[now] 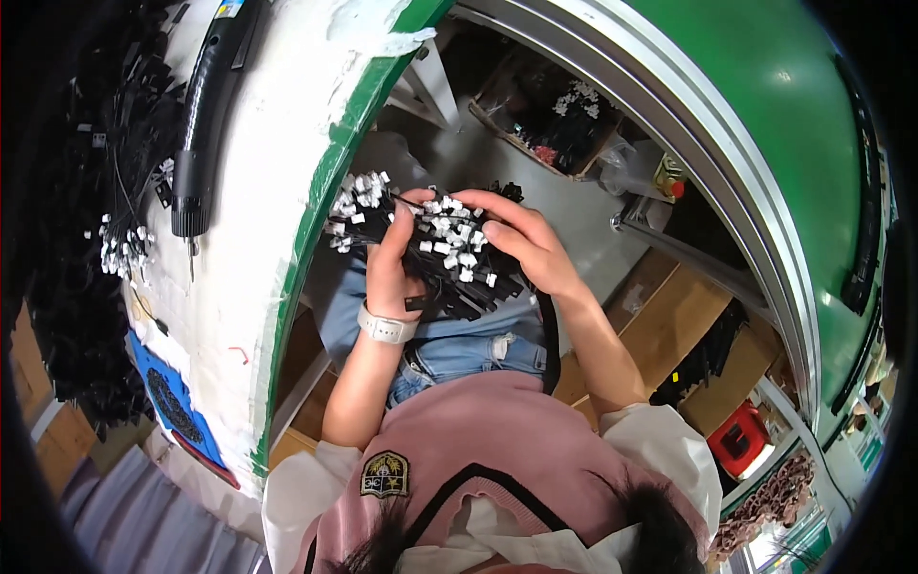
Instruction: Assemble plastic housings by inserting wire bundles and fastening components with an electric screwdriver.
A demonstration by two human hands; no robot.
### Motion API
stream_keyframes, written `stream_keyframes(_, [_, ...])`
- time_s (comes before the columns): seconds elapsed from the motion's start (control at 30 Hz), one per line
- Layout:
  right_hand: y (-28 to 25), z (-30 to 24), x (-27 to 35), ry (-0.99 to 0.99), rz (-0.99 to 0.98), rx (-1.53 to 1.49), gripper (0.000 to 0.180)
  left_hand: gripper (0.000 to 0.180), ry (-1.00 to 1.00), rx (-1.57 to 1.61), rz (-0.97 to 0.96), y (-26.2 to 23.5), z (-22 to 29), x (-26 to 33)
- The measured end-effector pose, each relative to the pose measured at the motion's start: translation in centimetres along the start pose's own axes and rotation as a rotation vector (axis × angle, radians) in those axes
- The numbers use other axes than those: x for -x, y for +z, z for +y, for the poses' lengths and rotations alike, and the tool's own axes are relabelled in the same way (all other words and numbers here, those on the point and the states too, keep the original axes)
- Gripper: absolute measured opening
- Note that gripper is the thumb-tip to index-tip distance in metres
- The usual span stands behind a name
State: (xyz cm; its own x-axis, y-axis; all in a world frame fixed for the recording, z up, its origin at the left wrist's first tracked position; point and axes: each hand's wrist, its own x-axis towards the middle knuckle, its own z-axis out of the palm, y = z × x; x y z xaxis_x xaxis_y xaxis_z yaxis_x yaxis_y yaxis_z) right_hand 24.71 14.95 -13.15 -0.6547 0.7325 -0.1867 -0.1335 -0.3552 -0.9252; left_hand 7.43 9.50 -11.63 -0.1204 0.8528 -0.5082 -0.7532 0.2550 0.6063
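Note:
Above my lap, both hands are closed round a thick bundle of black cables with small white connectors (449,234) on their ends. My left hand (387,268) wraps its left side, thumb up against the connectors. On the other side, my right hand (534,251) has its fingers over the top and its thumb pressed against the white ends. More white connectors (361,196) stick out to the left of my left hand, over the table edge. The black cable bodies (469,295) hang below toward my jeans. The fingertips under the bundle are hidden.
On the white-topped table (258,172) at left lie a black electric screwdriver (196,153), a heap of black cables (76,316) and a blue tray (158,378) of small dark parts. Cardboard boxes (679,316) and a cable-filled box (512,143) stand below; a green surface (775,105) curves at right.

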Motion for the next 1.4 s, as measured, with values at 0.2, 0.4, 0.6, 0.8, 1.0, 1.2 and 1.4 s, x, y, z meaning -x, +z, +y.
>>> stream_keyframes(0.2, [-1.5,0.8,-1.1,-0.052,-0.150,0.160,0.049,0.034,0.030,0.085,-0.033,-1.3,0.6,0.2])
stream_keyframes(0.4, [-1.8,1.2,-4.0,-0.284,-0.344,0.671,0.059,0.036,0.006,0.024,-0.118,-2.0,1.0,0.3])
stream_keyframes(0.6, [-3.1,-0.4,-3.0,-0.074,-0.231,0.325,0.026,0.033,0.027,-0.139,0.049,-3.4,0.7,-0.3])
stream_keyframes(0.8, [-2.7,-3.8,-0.4,0.155,0.132,-0.182,0.019,0.025,-0.037,-0.335,-0.140,-4.4,1.0,-0.2])
stream_keyframes(1.0, [-4.8,-3.5,0.7,0.125,0.031,0.078,0.032,0.027,-0.094,-0.277,-0.037,-4.6,0.7,-0.2])
stream_keyframes(1.2, [-6.7,-3.4,1.7,-0.091,0.159,-0.374,0.028,0.026,0.002,-0.134,0.064,-7.7,0.6,-0.7])
stream_keyframes(1.4, [-12.8,-0.2,0.1,0.458,0.200,0.214,0.028,0.020,0.050,0.031,-0.054,-10.3,0.2,-0.4])
